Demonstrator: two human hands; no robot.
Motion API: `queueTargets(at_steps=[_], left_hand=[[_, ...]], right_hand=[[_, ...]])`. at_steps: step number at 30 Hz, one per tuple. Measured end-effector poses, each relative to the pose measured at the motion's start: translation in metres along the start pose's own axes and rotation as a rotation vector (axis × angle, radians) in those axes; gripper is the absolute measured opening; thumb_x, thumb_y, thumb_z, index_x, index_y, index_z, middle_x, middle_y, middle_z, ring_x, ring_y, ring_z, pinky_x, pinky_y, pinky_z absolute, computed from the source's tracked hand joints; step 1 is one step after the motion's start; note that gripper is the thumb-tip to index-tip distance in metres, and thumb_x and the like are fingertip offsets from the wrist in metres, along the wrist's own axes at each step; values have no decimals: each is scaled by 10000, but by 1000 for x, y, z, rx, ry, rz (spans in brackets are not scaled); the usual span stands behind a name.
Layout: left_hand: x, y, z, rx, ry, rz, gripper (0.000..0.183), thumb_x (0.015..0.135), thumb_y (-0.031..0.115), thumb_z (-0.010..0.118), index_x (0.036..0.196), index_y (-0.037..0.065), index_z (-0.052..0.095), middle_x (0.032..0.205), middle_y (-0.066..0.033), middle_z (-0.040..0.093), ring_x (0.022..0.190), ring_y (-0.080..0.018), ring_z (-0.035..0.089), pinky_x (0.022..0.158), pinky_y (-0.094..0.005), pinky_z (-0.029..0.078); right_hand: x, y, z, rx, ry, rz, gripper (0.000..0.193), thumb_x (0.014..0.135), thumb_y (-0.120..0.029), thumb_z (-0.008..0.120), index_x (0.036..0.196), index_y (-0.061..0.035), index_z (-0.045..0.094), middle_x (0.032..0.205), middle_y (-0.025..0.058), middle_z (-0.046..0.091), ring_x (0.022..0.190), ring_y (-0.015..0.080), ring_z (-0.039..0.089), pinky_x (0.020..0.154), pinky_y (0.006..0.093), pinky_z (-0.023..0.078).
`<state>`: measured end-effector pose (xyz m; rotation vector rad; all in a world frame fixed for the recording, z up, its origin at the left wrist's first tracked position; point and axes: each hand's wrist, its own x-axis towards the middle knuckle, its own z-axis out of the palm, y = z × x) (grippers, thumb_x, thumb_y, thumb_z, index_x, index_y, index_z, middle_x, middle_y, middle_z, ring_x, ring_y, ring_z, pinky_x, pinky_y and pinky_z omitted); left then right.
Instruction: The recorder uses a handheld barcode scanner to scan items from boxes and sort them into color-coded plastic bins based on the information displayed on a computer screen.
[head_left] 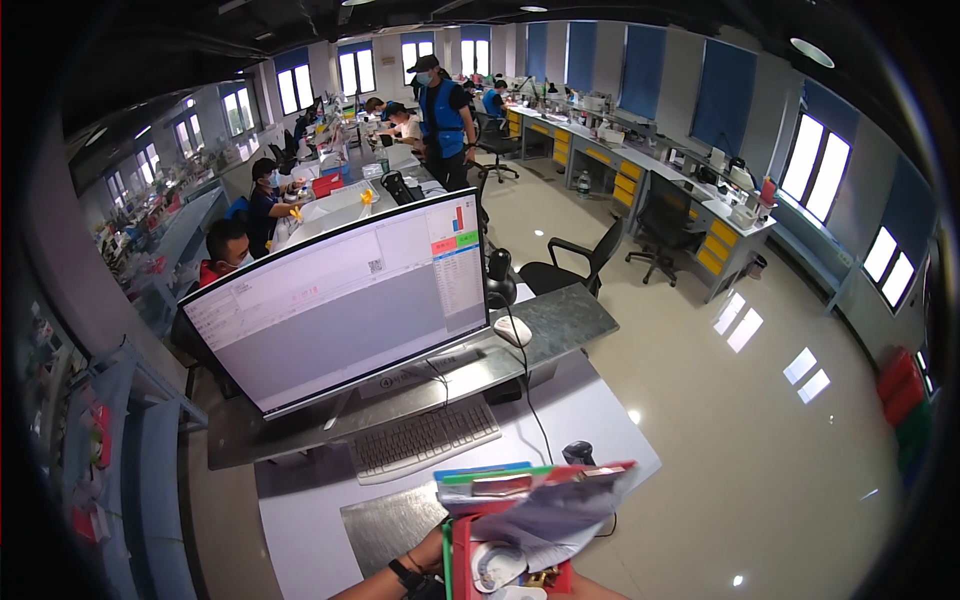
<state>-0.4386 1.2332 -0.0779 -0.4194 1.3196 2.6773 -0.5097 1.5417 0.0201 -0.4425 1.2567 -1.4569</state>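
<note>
At the lower edge, a red tray (462, 575) is in front of me, with a green edge (447, 550) along its left side. My left hand (428, 550), with a dark band on its wrist, grips the tray's left side; its fingertips are hidden. Inside the tray are a rounded white piece like a plaster model (497, 566) and some gold-coloured metal parts (541, 578). Clipboards in blue, green (460, 493) and red, with a paper sheet (570, 515), lean across the top. Only my right forearm (592, 591) shows, to the tray's right; its hand is hidden.
Ahead is a white desk (300, 530) with a keyboard (428, 440), a dark scanner-like device (578, 453) and a metal shelf (570, 325) bearing a monitor (350, 300) and a mouse (513, 331). Chairs (580, 262), benches and several people (445, 125) are beyond.
</note>
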Motion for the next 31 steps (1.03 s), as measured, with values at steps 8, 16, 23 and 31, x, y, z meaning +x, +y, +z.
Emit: queueTargets(at_steps=[8,16,23,31], left_hand=[[70,-42,143,298,-234,-36,488,1157,324,449,1511,1,534,1452,-98,627,1260,-150,634,1112,-331,512],[133,-127,295,223,-406,0,544,1122,359,559,1551,28,511,1572,-96,527,1411,-156,499,1208,-354,410],[179,-185,411,159,-532,-247,495,1062,320,657,1440,4,610,1416,-103,664,1227,-189,648,1094,-380,526],[261,-301,445,-147,-545,-648,526,1047,259,648,1484,-23,572,1444,-181,647,1269,-298,675,1112,-440,556]], right_hand=[[-154,-13,-43,-241,275,67,481,1006,-158,682,1441,9,561,1225,78,699,1204,177,602,1104,373,454],[-237,-54,-181,-58,727,-414,876,978,-347,749,1630,-33,256,1586,195,367,1433,297,407,1204,472,373],[-339,-73,-242,0,752,-729,954,884,-198,845,1655,-62,301,1675,191,372,1519,346,431,1249,505,365],[-411,-102,-376,-269,931,-966,854,942,-316,820,1620,-9,402,1633,215,384,1501,375,444,1218,537,407]])
